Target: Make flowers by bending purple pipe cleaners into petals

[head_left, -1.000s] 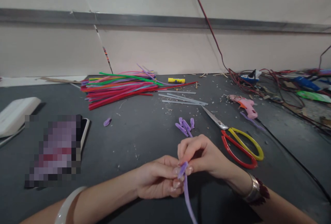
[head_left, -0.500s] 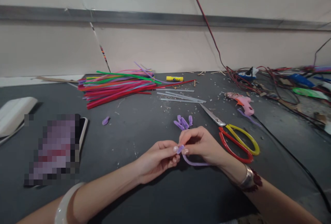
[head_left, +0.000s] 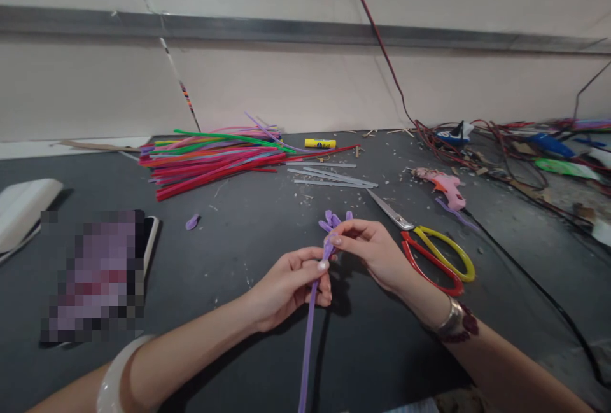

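A purple pipe cleaner (head_left: 309, 336) runs from my fingers down toward the front edge of the view, its upper end bent into a small loop. My left hand (head_left: 291, 282) pinches it just below that loop. The loop itself is between the thumb and fingertips of my right hand (head_left: 375, 251). Right behind my fingers lie several small purple pipe cleaner loops (head_left: 329, 217), partly hidden by the right hand. Another purple loop (head_left: 192, 222) rests alone to the left. Scissors (head_left: 429, 251) with red and yellow handles lie beside my right wrist.
A bundle of coloured pipe cleaners (head_left: 214, 161) lies at the back, near clear glue sticks (head_left: 338, 176) and a yellow glue tube (head_left: 319, 144). A pink glue gun (head_left: 443, 187) trails a black cord on the right. A phone (head_left: 95, 273) and a white box (head_left: 28, 209) lie left.
The pipe cleaner has turned, so its long tail now hangs toward me instead of curving right under my right hand. My right hand has shifted up slightly onto the loop.
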A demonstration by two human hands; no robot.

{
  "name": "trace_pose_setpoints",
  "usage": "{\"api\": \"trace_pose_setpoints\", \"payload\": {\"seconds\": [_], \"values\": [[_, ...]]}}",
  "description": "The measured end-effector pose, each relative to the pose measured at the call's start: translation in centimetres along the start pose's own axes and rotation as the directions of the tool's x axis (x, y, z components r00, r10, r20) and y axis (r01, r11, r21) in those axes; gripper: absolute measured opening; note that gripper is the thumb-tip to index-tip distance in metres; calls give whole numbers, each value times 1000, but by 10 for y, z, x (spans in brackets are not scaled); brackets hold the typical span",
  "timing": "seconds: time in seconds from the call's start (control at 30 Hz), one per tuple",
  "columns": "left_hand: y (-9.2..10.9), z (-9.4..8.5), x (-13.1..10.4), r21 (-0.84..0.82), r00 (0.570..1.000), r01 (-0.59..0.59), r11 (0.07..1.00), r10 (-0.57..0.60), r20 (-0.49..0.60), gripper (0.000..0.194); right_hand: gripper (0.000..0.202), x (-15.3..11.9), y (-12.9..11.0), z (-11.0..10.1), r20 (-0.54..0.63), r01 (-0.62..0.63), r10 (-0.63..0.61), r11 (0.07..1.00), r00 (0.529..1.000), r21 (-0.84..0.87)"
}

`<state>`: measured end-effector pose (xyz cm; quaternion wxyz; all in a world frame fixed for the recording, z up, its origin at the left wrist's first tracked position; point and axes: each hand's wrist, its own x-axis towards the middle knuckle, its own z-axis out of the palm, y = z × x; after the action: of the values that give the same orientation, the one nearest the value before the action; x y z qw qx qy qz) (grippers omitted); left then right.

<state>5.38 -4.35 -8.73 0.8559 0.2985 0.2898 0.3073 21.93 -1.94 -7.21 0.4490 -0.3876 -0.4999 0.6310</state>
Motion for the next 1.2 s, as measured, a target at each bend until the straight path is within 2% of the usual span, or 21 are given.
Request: {"api": "trace_pose_setpoints", "payload": {"seconds": [0.2,0.4,0.6,0.93,1.07,1.2], "values": [[2,0,2,89,993,-46,995,55,-100,14,12,1,0,-2,-23,-43,44,999,999,23],[0,-1,4,302,973,-157,940,199,-114,21,14,1,0,-1,-75,-60,58,998,995,-22],[1,-2,4,270,956,-146,952,206,-208,19,22,2,2,-3,-51,-77,76,997,996,-8],[3,2,3,265,960,-115,957,176,-219,19,11,1,4,-1,-60,-45,42,997,997,-57],[3,0,3,258,956,-128,958,188,-225,19,13,3,7,-2,-61,-40,38,999,997,-31],[3,-1,2,273,940,-147,951,220,-260,21,19,4,9,-3,-27,-85,85,996,996,12]]}}
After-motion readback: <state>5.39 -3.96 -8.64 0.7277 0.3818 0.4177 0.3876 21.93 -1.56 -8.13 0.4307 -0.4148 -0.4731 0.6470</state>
